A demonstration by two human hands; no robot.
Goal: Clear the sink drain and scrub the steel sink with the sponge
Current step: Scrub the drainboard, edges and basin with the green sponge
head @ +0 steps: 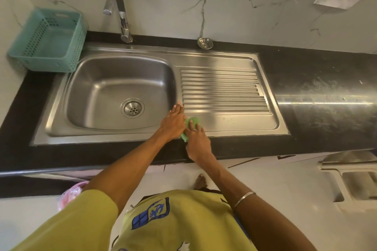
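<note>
The steel sink [114, 67] has a bowl on the left and a ribbed drainboard [222, 89] on the right. Its drain [132, 107] sits open at the bowl's bottom. The round steel strainer [205, 43] lies on the black counter behind the drainboard. A green sponge [192, 121] rests on the sink's front rim between bowl and drainboard. My right hand [196, 140] presses down on the sponge, fingers over it. My left hand [174, 121] lies flat beside it with fingers stretched along the rim, touching the sponge's left edge.
A teal plastic basket [49, 40] stands at the back left corner. The chrome tap [120, 14] rises behind the bowl. Black stone counter [316, 91] runs to the right. A pink bag [71, 193] sits on the floor at the lower left.
</note>
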